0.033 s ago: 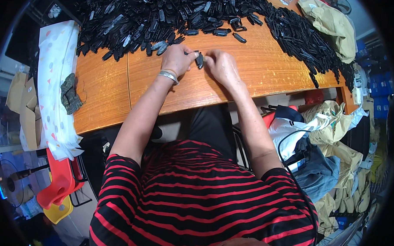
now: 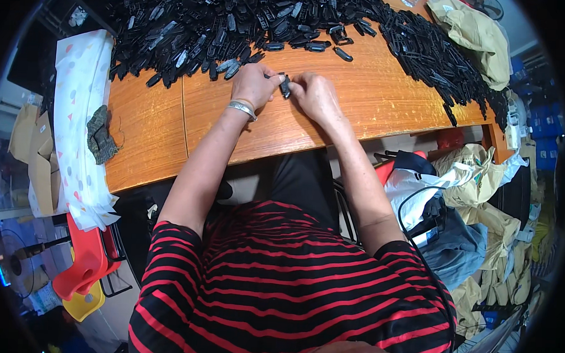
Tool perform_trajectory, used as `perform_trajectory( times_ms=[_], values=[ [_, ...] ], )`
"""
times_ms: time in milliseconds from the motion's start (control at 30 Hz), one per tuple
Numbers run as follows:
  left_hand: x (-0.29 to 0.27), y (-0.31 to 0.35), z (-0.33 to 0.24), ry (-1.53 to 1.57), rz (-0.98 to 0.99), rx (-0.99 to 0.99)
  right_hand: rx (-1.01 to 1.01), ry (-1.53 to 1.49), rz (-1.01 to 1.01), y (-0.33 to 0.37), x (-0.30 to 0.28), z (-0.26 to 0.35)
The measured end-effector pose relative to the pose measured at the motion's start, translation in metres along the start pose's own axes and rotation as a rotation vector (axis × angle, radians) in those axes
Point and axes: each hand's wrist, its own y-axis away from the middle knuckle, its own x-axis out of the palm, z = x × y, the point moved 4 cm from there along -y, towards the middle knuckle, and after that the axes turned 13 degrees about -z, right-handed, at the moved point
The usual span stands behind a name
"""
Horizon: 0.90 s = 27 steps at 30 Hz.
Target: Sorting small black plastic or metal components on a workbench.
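Note:
A small, elongated black plastic part (image 2: 285,87) stands between my two hands just above the wooden table (image 2: 154,122). My left hand (image 2: 254,86), with a silver bracelet at its wrist, pinches the part's upper end between thumb and fingers. From the other side my right hand (image 2: 316,98) presses its thumb and fingertips against the part. Its other fingers are curled and partly hidden. Beyond both hands spreads a big heap of similar black plastic parts (image 2: 238,32). One loose black part (image 2: 343,54) lies apart from the heap, to the right.
Thin black strips (image 2: 429,63) are piled at the right rear. A patterned white sheet (image 2: 82,107) and a dark cloth (image 2: 100,136) cover the left edge. Below stand red chairs (image 2: 83,263). Beige sacks (image 2: 469,174) and a dark cable (image 2: 417,234) are at my right.
My right hand has shifted slightly left, and its fingertips now meet the black part. My left hand stays in place with its pinch on the part.

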Motion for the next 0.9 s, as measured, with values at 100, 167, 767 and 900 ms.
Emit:
perform_trajectory(
  times_ms=[100, 167, 767, 900],
  values=[
    [0.002, 0.0, -0.002, 0.053, -0.012, -0.038, 0.005, -0.022, -0.053, 0.003, 0.009, 0.008],
    [0.003, 0.003, 0.002, 0.262, 0.013, -0.079, -0.037, -0.115, -0.166, 0.006, 0.01, 0.008],
    [-0.028, 0.055, 0.009, 0.974, 0.183, -0.21, 0.079, -0.691, -0.32, 0.041, -0.005, 0.046],
    [-0.021, 0.063, 0.005, 1.181, 0.128, -0.244, -0.014, -0.517, -0.345, 0.038, -0.001, 0.042]
  ],
)
